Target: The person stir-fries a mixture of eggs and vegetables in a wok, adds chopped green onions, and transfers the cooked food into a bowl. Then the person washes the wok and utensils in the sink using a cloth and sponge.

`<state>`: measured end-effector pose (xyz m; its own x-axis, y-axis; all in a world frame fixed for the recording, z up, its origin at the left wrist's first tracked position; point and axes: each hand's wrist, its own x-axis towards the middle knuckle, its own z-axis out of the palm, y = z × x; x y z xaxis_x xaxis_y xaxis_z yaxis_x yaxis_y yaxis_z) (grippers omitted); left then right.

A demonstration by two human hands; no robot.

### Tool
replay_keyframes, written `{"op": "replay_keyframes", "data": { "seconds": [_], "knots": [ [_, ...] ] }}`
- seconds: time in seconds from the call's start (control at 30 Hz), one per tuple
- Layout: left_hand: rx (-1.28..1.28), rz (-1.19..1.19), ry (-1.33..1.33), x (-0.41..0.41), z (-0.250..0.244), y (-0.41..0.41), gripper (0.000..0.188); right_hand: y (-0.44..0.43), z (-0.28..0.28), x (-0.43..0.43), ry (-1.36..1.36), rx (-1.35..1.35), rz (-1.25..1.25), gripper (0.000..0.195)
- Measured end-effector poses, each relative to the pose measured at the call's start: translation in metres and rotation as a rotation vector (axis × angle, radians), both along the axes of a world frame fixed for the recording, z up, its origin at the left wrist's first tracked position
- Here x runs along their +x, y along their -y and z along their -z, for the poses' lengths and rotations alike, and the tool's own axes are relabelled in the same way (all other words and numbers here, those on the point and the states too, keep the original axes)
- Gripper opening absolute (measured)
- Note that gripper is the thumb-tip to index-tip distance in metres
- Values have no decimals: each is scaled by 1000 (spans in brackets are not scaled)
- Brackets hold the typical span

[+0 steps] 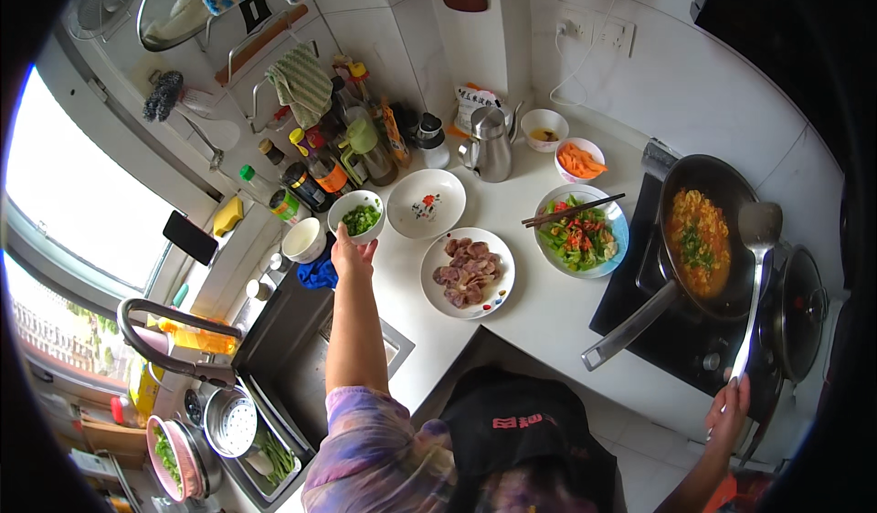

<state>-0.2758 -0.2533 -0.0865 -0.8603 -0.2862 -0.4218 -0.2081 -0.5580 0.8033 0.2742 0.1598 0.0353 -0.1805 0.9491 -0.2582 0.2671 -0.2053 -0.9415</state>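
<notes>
My left hand (pixel 352 256) grips a small white bowl (pixel 334 213) of chopped green onions (pixel 361 220) near the back left of the counter. Whether the bowl touches the counter, I cannot tell. In my right hand (pixel 729 410) is the handle of a metal wok spatula (pixel 758 246), its blade over the right side of a dark frying pan (pixel 752 177). Inside the pan lies an orange-yellow dish (pixel 700 239), seemingly egg and tomato, with chopped greens at its middle. The pan sits on a black cooktop (pixel 712 362), its handle pointing toward the front left.
Beside the left hand are an empty flowered dish (pixel 428 204), a plate of sliced sausage (pixel 468 273) and seasoning bottles (pixel 322 170). Chopsticks (pixel 575 210) rest across a plate of cut vegetables (pixel 582 235). A steel pot (pixel 490 146) stands behind; a sink (pixel 294 348) lies left.
</notes>
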Motion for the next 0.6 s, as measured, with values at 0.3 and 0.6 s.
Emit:
{"op": "replay_keyframes", "data": {
  "seconds": [0.3, 0.6],
  "knots": [
    [-99, 113, 83, -44, 82, 38, 58, -36, -22, -9, 166, 299, -197, 32],
    [-430, 63, 267, -30, 61, 40, 59, -91, -116, -14, 603, 604, -423, 25]
  ]
}}
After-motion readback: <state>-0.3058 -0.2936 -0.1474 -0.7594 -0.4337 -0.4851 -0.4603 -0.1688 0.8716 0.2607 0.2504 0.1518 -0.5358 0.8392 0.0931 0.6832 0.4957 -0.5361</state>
